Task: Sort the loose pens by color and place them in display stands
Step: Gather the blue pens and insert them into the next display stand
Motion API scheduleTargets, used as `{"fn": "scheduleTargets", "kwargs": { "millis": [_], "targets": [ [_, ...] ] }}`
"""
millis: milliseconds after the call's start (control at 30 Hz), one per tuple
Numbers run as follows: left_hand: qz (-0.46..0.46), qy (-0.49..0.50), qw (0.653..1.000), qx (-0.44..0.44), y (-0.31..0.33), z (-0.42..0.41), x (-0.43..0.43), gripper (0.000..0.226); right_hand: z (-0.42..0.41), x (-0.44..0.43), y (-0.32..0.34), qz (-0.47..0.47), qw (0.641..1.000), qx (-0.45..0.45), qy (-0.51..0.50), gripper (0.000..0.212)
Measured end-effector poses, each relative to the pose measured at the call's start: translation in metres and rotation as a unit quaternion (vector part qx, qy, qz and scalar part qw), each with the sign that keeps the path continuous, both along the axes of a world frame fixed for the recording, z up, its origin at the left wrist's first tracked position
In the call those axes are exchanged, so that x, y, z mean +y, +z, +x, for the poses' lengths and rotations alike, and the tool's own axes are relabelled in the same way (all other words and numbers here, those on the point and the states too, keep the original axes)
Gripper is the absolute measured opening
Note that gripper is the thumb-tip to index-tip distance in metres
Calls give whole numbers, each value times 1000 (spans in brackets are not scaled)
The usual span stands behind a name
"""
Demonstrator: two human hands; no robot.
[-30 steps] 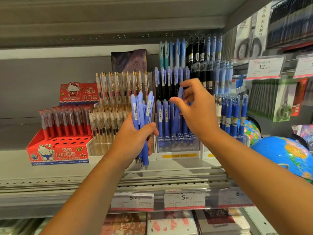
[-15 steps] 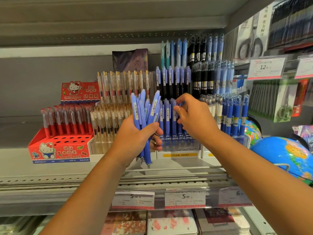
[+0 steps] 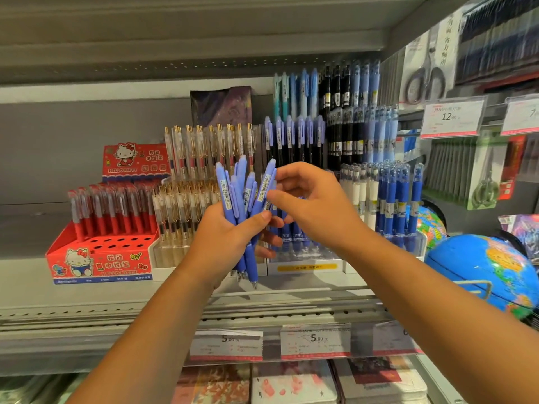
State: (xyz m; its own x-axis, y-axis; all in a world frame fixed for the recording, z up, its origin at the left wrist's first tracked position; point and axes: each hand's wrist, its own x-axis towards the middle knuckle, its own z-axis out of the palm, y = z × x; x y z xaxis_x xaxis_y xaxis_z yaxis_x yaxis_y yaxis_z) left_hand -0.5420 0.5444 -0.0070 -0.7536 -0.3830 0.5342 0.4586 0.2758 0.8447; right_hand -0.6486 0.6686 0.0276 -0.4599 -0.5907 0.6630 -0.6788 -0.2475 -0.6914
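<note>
Right of the red cardboard HELLO KITTY stand [image 3: 99, 258], my left hand [image 3: 221, 237] wrapped its fingers round a fanned bundle of matte periwinkle pens [image 3: 240, 199], barcode stickers on the smooth barrels. My right hand [image 3: 315, 205] pinched the outermost pen [image 3: 267, 185] between thumb and forefinger. Further right of that stand stood a clear plastic stand [image 3: 303, 252]; price tags [image 3: 315, 339] read 5.00.

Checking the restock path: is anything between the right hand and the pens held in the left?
Nothing visible: the right hand is right at the outermost pen of the bundle the left hand grips.
</note>
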Motion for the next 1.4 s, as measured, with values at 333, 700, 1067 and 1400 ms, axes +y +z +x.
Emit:
{"fn": "scheduleTargets", "kwargs": {
  "millis": [333, 700, 1067, 1400],
  "targets": [
    [11, -15, 999, -40, -3, -4, 0, 33, -9, 4, -11, -41, 991, -113, 49, 29],
    [31, 29, 998, -37, -4, -6, -6, 12, -25, 19, 6, -127, 976, -172, 33, 18],
    [-13, 76, 995, -69, -3, -5, -3, 11, -47, 21, 14, -56, 979, 86, -176, 21],
    [8, 53, 997, -58, -3, -4, -3, 8, -47, 9, 2, 69, 972, 104, -200, 22]
  ]
}}
